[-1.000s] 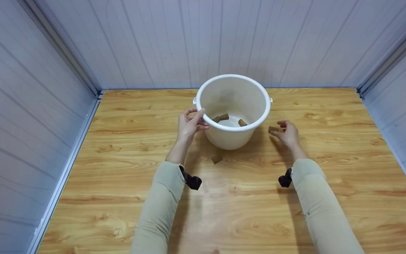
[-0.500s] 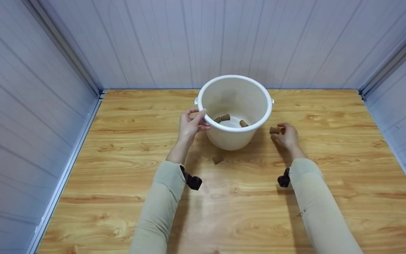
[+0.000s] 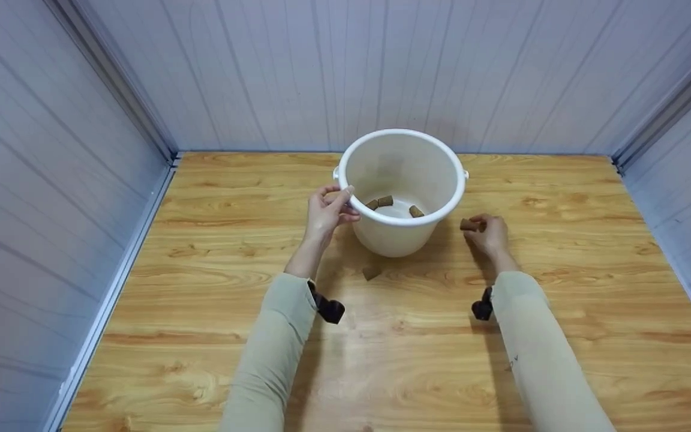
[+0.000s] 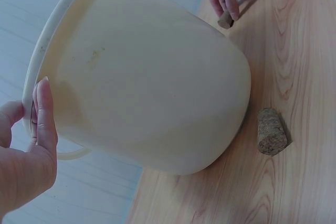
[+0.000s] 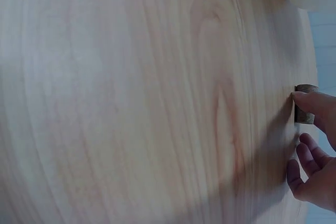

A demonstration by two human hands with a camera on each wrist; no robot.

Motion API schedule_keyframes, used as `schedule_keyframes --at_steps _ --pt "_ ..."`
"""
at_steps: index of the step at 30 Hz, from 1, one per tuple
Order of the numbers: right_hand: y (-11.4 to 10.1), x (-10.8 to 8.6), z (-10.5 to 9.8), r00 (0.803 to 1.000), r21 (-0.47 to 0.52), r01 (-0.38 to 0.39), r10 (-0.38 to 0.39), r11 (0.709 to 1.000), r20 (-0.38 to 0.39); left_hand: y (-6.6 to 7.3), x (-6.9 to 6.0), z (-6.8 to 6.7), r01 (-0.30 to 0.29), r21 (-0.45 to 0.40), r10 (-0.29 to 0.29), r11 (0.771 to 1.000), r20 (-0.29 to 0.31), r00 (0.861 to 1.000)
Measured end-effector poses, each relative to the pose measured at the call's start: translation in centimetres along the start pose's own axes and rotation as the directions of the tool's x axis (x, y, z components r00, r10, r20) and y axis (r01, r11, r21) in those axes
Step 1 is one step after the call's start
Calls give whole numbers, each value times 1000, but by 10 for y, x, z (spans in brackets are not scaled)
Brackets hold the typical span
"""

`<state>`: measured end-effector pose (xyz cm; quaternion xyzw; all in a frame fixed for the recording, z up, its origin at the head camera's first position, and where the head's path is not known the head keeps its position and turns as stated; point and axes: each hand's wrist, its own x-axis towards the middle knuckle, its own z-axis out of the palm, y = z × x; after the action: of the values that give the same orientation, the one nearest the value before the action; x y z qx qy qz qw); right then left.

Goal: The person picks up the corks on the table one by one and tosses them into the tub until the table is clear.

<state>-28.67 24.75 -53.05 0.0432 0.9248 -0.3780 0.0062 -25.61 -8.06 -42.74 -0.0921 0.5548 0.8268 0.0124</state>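
Note:
A white plastic bucket (image 3: 390, 240) stands near the back wall with several brown cork stoppers inside, among them one cork (image 3: 385, 201) at the left and another cork (image 3: 415, 211) at the right. My left hand (image 3: 323, 217) grips the rim at its front left, thumb on top and fingers beneath. To the right of the bucket, my right hand (image 3: 490, 235) pinches a cork stopper (image 3: 469, 225) at the table surface. In the left wrist view that cork (image 4: 226, 20) shows under the right fingertips. Another cork stopper (image 4: 271, 132) lies loose on the table in front of the bucket.
The wood-grain tabletop (image 3: 405, 360) is bounded by a pale panelled back wall (image 3: 273, 72) and by side walls. A metal strip (image 3: 114, 288) runs along the left edge. A dark wrist camera (image 3: 329, 311) juts inward from the left sleeve.
Both hands stay almost where they were, the left on the rim and the right at the cork. The whole head view has shifted slightly right and down.

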Motion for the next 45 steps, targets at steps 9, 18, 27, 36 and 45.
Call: schedule_keyframes --at_steps 9,18,27,36,45 --pt "1 -2 -2 999 -5 32 -32 999 -12 -1 1 1 2 6 -2 1000 -12 1000" --pt "3 -7 -3 998 3 66 -66 998 6 -2 0 -2 5 1 -5 1000 -6 1000" --pt "9 -15 -12 994 -9 111 -112 994 -1 -2 0 -1 -3 20 3 1000 6 1000" --pt "-2 -22 -22 992 33 124 -123 992 -20 -1 1 -2 14 10 -14 1000 -7 1000" --pt "-22 -31 -33 957 39 269 -262 962 -124 -1 1 -1 10 22 -10 1000 -4 1000"
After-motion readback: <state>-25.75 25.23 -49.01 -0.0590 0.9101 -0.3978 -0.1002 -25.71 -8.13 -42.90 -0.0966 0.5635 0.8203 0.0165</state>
